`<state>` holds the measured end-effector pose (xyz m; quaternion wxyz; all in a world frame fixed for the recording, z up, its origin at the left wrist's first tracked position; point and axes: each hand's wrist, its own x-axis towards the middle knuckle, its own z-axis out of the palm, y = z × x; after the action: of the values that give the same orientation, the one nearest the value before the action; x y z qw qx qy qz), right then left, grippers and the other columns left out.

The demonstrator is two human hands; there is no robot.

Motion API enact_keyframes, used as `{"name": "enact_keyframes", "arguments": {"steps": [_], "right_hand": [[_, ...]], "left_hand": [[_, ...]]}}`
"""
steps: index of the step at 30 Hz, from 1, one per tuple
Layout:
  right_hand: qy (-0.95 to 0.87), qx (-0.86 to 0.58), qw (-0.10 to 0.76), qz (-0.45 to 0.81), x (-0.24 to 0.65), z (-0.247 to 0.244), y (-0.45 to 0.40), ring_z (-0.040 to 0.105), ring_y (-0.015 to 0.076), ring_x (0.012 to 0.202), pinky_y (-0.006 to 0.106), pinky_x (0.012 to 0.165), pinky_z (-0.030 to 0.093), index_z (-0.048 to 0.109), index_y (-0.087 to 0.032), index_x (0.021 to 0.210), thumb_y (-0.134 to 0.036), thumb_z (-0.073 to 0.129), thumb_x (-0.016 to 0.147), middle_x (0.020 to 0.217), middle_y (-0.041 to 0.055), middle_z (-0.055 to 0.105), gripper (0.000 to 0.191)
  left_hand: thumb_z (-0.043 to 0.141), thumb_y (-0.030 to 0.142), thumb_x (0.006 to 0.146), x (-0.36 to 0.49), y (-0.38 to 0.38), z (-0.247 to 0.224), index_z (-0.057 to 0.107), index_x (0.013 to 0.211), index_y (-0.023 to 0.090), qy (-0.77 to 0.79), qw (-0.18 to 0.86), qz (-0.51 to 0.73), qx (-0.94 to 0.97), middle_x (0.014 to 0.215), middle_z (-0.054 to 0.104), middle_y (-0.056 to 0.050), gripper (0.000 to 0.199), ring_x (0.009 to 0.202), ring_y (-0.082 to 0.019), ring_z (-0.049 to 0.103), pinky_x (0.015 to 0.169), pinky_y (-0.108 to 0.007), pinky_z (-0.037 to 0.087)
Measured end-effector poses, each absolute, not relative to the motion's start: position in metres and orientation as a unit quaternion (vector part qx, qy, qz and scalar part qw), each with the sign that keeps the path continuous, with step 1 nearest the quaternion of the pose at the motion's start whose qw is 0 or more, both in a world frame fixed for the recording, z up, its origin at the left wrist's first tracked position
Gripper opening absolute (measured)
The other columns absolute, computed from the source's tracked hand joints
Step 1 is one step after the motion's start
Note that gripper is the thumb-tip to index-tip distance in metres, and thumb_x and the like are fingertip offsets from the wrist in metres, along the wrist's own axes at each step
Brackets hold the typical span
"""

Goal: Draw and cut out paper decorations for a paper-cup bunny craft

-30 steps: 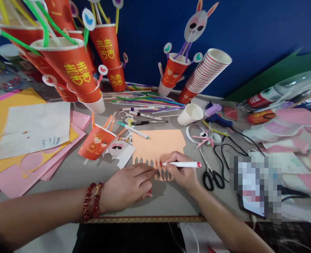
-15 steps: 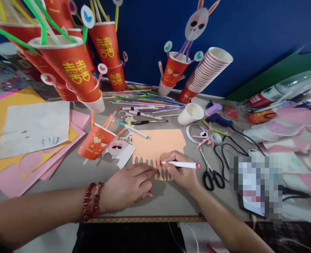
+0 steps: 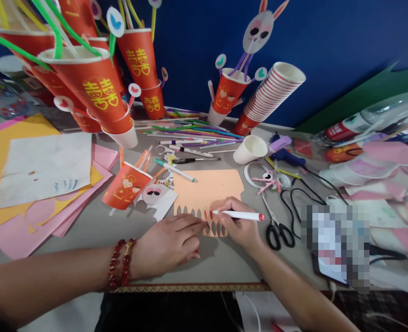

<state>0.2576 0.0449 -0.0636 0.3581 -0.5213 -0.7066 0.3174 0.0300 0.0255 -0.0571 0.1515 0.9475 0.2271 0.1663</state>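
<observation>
Orange paper (image 3: pixel 209 184) lies at the frame's centre, its lower edge cut into pointed shapes. The right hand (image 3: pixel 240 228) grasps a white marker (image 3: pixel 242 215) over it; the left hand (image 3: pixel 167 242) rests against the paper, but whether it grips the red bit (image 3: pixel 197 251) beneath cannot be told.

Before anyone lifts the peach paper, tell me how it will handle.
The peach paper is probably light and bendy, looking thin and flat. Its near edge, cut with pointed holes, might tear easily. The green-ended pen lying over its far-left corner could slide off.
</observation>
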Motion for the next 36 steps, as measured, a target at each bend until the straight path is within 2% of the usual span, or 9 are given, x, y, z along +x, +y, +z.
{"name": "enact_keyframes", "arguments": {"steps": [21,27,31,36], "right_hand": [[-0.716,-0.516,0.352,0.311,0.2581,-0.0643,0.0449,0.043,0.0124,0.049,0.025,0.049,0.034,0.051,-0.021,0.064,-0.020,0.056,0.079,0.053,-0.0048,0.047,0.016],[-0.691,-0.520,0.383,0.323,0.2591,-0.0636,0.0441,0.043,0.0126,0.048,0.025,0.048,0.034,0.052,-0.022,0.066,-0.021,0.056,0.080,0.054,-0.0044,0.048,0.014],[-0.711,-0.515,0.380,0.291,0.2577,-0.0625,0.0421,0.050,0.0146,0.052,0.028,0.052,0.040,0.054,-0.022,0.069,-0.020,0.056,0.081,0.058,-0.0019,0.054,0.012],[-0.723,-0.497,0.360,0.317,0.2517,-0.0620,0.0413,0.057,0.0166,0.057,0.029,0.055,0.044,0.057,-0.022,0.071,-0.020,0.057,0.081,0.063,0.0011,0.062,0.011]], "left_hand": [[0.051,0.033,0.095,0.0300,0.0255,-0.0577,0.062,0.090,0.014,0.228,0.157,0.163,0.947,0.127,0.063,-0.011,0.022,0.122,-0.023,0.053,0.106,-0.039,0.044],[0.051,0.034,0.095,0.0296,0.0249,-0.0589,0.062,0.091,0.014,0.228,0.151,0.165,0.948,0.128,0.062,-0.010,0.023,0.123,-0.023,0.053,0.107,-0.039,0.043],[0.052,0.034,0.095,0.0296,0.0238,-0.0601,0.062,0.092,0.015,0.228,0.156,0.164,0.947,0.128,0.062,-0.010,0.022,0.124,-0.023,0.052,0.107,-0.040,0.043],[0.053,0.034,0.094,0.0303,0.0233,-0.0600,0.063,0.093,0.015,0.238,0.163,0.168,0.943,0.126,0.063,-0.009,0.021,0.123,-0.023,0.053,0.108,-0.039,0.043]]}}
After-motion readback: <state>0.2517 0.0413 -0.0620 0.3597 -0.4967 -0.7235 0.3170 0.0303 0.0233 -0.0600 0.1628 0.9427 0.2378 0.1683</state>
